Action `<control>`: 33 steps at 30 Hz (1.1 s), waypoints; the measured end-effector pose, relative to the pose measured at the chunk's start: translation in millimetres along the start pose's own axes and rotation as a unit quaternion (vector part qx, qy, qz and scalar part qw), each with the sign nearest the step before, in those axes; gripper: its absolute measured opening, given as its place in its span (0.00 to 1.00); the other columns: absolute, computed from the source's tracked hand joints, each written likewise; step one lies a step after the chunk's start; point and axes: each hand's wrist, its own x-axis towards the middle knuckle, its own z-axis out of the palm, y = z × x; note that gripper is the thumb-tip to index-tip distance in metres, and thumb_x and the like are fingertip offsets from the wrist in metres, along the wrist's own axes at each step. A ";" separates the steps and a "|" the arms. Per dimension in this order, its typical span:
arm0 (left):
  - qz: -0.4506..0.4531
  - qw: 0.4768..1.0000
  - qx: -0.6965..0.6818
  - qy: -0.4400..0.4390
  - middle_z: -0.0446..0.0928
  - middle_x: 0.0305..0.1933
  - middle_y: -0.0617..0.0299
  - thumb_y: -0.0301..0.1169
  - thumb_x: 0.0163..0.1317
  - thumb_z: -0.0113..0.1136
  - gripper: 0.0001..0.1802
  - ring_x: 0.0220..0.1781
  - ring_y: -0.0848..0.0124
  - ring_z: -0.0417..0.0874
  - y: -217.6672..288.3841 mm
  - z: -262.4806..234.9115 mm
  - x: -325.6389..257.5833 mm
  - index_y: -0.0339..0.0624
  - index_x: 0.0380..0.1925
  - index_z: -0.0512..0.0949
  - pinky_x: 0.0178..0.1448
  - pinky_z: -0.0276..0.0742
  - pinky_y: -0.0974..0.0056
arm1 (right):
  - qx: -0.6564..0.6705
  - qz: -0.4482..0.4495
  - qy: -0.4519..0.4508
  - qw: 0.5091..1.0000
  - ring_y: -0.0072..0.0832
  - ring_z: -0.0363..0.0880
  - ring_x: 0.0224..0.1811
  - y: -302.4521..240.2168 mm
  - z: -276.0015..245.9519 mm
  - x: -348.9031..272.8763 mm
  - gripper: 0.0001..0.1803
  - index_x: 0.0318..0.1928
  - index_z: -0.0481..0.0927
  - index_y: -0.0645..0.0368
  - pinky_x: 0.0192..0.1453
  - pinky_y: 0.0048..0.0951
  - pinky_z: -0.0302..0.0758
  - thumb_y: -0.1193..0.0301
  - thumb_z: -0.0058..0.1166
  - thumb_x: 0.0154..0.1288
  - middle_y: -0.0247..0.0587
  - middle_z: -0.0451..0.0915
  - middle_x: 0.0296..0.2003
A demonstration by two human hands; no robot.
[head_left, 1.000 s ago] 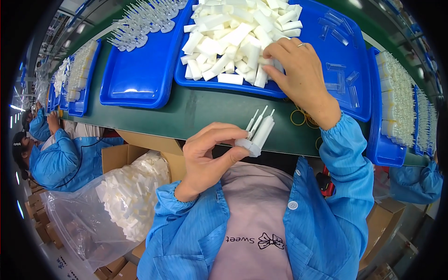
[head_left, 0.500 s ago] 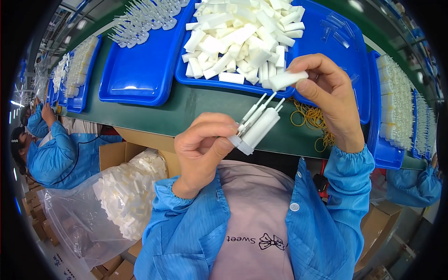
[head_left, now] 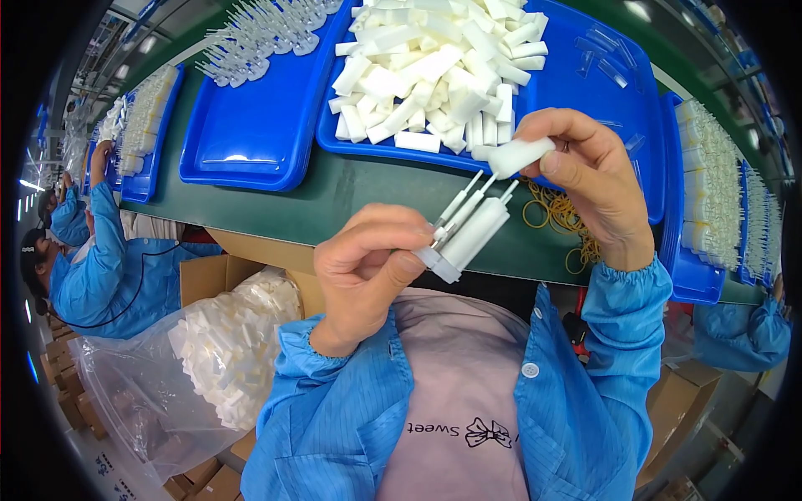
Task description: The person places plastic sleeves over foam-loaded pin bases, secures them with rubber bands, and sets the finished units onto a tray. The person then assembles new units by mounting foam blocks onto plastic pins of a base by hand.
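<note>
Between the thumb and fingers of my left hand is a translucent plastic base with thin upright rods. A white foam sleeve covers part of it. My right hand pinches a loose white foam piece, tilted above the rods. Its lower end is at the tip of one rod; whether the rod has entered it I cannot tell. Beyond my hands, a heap of similar foam pieces fills much of a blue tray.
Yellow rubber bands lie on the green table beside my right wrist. A blue tray with rodded bases stands left; clear tubes lie back right. Filled trays flank both sides. A bag of foam and co-workers are at left.
The foam piece in my right hand has come down slightly to a rod's tip. My left hand has shifted a little right with the base. At left, a co-worker's arm has reached up.
</note>
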 end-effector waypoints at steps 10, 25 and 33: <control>0.057 0.964 0.238 -0.102 0.79 0.39 0.53 0.14 0.46 0.64 0.13 0.39 0.66 0.79 12.5 1.1 10.6 0.36 0.34 0.83 0.41 0.75 0.69 | -0.029 0.016 -0.039 0.999 0.20 0.76 0.44 1.8 8.0 2.6 0.16 0.49 0.76 0.65 0.51 0.21 0.71 0.70 0.55 0.64 0.38 0.79 0.42; -0.109 0.991 0.075 0.013 0.72 0.50 0.53 0.20 0.56 0.62 0.16 0.46 0.69 0.80 -1.8 2.5 0.1 0.31 0.46 0.75 0.51 0.77 0.68 | -0.171 0.001 -0.039 0.985 0.19 0.73 0.40 1.4 35.6 -23.2 0.09 0.38 0.79 0.63 0.47 0.22 0.70 0.74 0.60 0.57 0.34 0.78 0.36; -0.079 0.994 0.073 -0.001 0.72 0.47 0.56 0.16 0.56 0.59 0.13 0.44 0.72 0.78 -16.4 -11.6 4.3 0.30 0.43 0.77 0.48 0.76 0.71 | -0.496 -0.129 0.068 0.856 0.34 0.70 0.38 13.8 2.4 6.1 0.13 0.39 0.80 0.58 0.43 0.31 0.67 0.70 0.62 0.51 0.38 0.76 0.36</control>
